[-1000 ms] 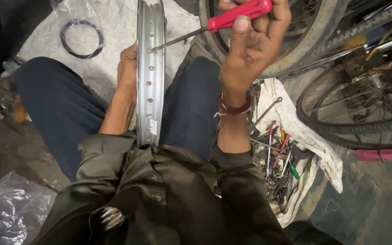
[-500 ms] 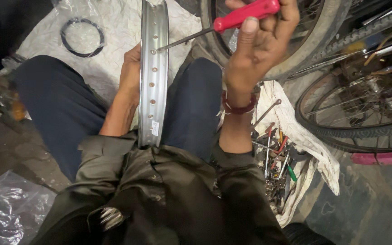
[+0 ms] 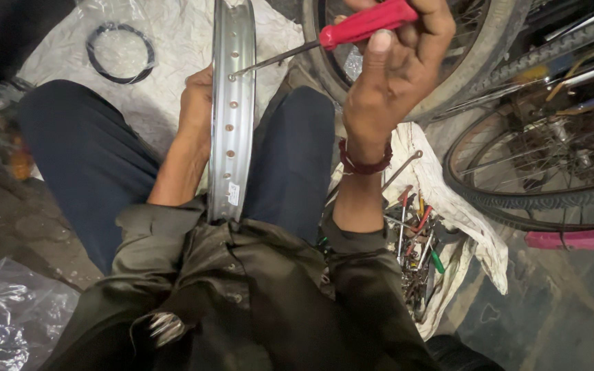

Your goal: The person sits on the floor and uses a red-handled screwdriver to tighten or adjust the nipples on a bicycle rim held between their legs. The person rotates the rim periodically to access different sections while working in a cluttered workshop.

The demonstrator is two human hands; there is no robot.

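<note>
A shiny metal bicycle rim (image 3: 232,117) with a row of spoke holes stands upright between my knees. My left hand (image 3: 194,110) grips its left side from behind, fingers mostly hidden by the rim. My right hand (image 3: 397,65) is closed around a red-handled screwdriver (image 3: 362,24). The screwdriver's metal shaft slants down to the left, and its tip rests at a spoke hole (image 3: 232,77) near the top of the rim.
A white cloth (image 3: 448,199) at my right holds several loose tools and spokes. Bicycle wheels with tyres (image 3: 537,158) crowd the right side. A black rubber ring (image 3: 119,51) lies on white sheeting at the upper left. Crumpled clear plastic (image 3: 8,323) sits at the lower left.
The rim has shifted slightly right between my knees. My right hand with the screwdriver has moved a little up and right, the tip staying at the rim.
</note>
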